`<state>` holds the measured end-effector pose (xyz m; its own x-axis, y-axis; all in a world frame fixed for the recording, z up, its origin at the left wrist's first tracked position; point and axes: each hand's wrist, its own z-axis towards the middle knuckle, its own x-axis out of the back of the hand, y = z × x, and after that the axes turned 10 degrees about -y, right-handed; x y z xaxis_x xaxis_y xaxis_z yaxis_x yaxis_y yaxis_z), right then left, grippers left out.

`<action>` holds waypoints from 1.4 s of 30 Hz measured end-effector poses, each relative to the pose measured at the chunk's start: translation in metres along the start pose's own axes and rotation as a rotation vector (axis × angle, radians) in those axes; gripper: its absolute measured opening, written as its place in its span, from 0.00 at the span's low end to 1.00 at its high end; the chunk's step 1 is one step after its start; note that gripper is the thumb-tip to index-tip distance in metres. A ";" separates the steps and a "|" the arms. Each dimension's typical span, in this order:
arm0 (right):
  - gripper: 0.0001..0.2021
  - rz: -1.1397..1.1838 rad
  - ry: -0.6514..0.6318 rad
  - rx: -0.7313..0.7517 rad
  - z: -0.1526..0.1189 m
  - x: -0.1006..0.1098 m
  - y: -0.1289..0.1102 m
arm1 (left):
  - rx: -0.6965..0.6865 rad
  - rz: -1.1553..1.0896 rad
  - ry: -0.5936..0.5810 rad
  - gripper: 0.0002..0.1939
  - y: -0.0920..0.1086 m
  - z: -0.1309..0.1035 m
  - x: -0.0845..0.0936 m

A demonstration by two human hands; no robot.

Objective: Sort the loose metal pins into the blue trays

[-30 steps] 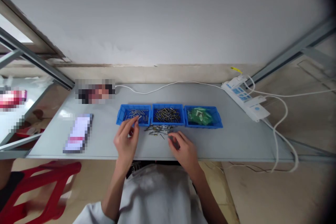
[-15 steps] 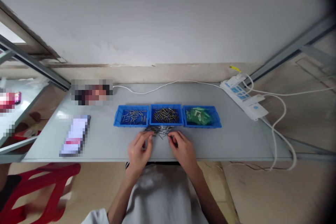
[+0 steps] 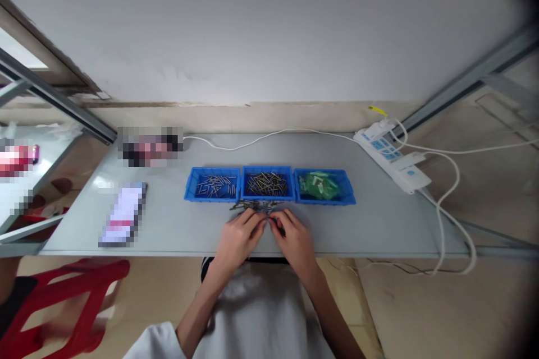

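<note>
My left hand [image 3: 241,237] and my right hand [image 3: 295,237] meet at the fingertips near the table's front edge. Both are closed in a pinch; whatever lies between the fingers is too small to name. Just beyond them is a loose pile of thin metal pieces [image 3: 252,205], partly hidden by my fingers. Behind the pile stand three blue trays in a row. The left tray [image 3: 190,186] holds silvery pins, the middle tray [image 3: 266,168] holds many darker, brassy screw-like pieces, and the right tray [image 3: 350,190] holds a green plastic bag [image 3: 322,186].
A white power strip [image 3: 391,157] with cables lies at the table's right. A pixelated phone-like object [image 3: 124,214] and a blurred dark item [image 3: 151,148] lie at the left. A red stool [image 3: 84,297] stands below left, beside part of a person.
My left hand has moved right, away from the left part of the pile, and its fingertips now meet those of my right hand. My right hand has hardly moved.
</note>
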<state>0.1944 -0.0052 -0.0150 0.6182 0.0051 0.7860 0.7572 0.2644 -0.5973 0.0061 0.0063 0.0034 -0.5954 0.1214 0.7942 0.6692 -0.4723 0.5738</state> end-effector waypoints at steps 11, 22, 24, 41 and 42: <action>0.07 0.142 0.057 -0.017 0.004 0.007 0.003 | 0.050 -0.095 -0.005 0.09 -0.003 -0.001 -0.005; 0.05 0.285 0.122 0.118 0.004 -0.003 -0.017 | 0.080 -0.469 0.173 0.07 0.004 0.003 -0.001; 0.05 0.291 0.106 0.136 0.005 -0.002 -0.016 | 0.102 -0.516 0.204 0.07 0.003 0.004 -0.001; 0.06 0.265 -0.002 0.121 -0.003 0.006 -0.010 | 0.261 -0.770 0.168 0.09 0.004 -0.001 -0.008; 0.06 0.267 -0.002 0.120 -0.003 0.006 -0.010 | 0.263 -0.774 0.154 0.09 0.003 -0.001 -0.008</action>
<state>0.1914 -0.0110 -0.0050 0.7917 0.0917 0.6039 0.5373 0.3660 -0.7599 0.0129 0.0034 -0.0014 -0.9714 0.1985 0.1307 0.1163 -0.0826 0.9898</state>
